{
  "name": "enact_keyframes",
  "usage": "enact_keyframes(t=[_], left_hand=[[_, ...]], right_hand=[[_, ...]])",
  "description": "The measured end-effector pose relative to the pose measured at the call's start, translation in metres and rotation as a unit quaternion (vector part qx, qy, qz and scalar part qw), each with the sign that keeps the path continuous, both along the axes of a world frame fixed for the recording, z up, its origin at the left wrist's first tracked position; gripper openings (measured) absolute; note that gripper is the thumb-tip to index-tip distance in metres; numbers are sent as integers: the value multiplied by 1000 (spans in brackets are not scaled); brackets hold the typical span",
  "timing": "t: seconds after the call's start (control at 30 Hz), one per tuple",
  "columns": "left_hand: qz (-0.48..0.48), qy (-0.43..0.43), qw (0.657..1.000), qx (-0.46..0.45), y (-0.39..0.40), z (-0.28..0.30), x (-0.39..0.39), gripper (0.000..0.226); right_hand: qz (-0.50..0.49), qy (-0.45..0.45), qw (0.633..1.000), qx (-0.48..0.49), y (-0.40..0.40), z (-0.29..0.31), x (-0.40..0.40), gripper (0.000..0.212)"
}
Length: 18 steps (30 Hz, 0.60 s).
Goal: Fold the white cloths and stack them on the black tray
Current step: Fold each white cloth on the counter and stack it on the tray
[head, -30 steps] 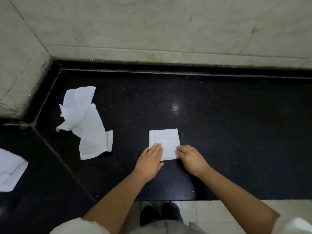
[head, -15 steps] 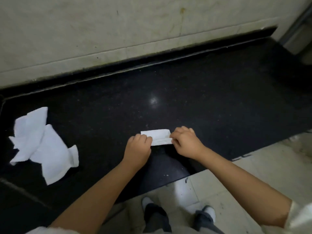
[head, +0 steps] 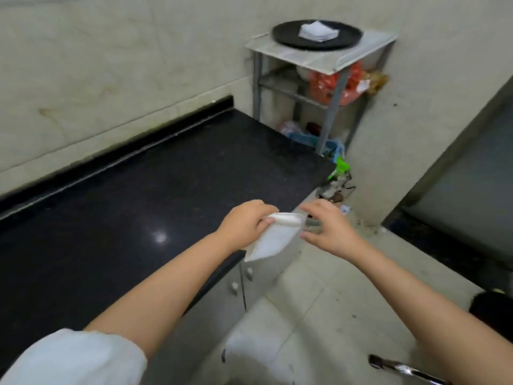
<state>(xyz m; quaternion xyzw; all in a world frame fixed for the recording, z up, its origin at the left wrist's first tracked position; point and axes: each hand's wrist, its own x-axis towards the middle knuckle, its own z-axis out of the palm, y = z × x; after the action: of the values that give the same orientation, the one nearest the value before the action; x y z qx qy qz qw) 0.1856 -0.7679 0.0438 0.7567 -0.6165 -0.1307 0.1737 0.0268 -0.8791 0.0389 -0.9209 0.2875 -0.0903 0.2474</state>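
Cloth (head: 273, 238): folded, off the surface (head: 138, 204), pinched by left hand (head: 245, 225)
Right hand (head: 326, 227): fingers spread, holding nothing (just beside cloth)
Tray (head: 283, 34): holds stack (head: 317, 30) already; this one not yet added

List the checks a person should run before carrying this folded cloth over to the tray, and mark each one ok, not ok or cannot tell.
1. Folded cloth held in the left hand: ok.
2. Right hand has a grip on it: not ok, fingers open beside it.
3. Black tray in view on the shelf unit: ok.
4. Stack of cloths sits on the tray: ok.
5. Fold stays neat: cannot tell, blurred.
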Motion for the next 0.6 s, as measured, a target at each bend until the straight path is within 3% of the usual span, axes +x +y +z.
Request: enact_keyframes(t=[0.07, 0.13, 0.27, 0.4, 0.6], left_hand=[[-38, 0, 999, -6, -45, 9, -20, 31], [-69, -8, 998, -8, -86, 19, -32, 32], [-112, -19, 993, -22, -165, 36, -41, 53], [-138, -58, 988, -31, -267, 50, -28, 35], [-143, -129, 980, -49, -417, 87, 17, 27]], right_hand=[[-14, 29, 998, -53, -37, 5, -25, 63], [-43, 58, 995, -72, -72, 12, -41, 59], [-74, 28, 997, -20, -146, 27, -56, 49], [-54, 22, 998, -16, -233, 39, -53, 24], [-39, 33, 996, -73, -396, 80, -10, 19]])
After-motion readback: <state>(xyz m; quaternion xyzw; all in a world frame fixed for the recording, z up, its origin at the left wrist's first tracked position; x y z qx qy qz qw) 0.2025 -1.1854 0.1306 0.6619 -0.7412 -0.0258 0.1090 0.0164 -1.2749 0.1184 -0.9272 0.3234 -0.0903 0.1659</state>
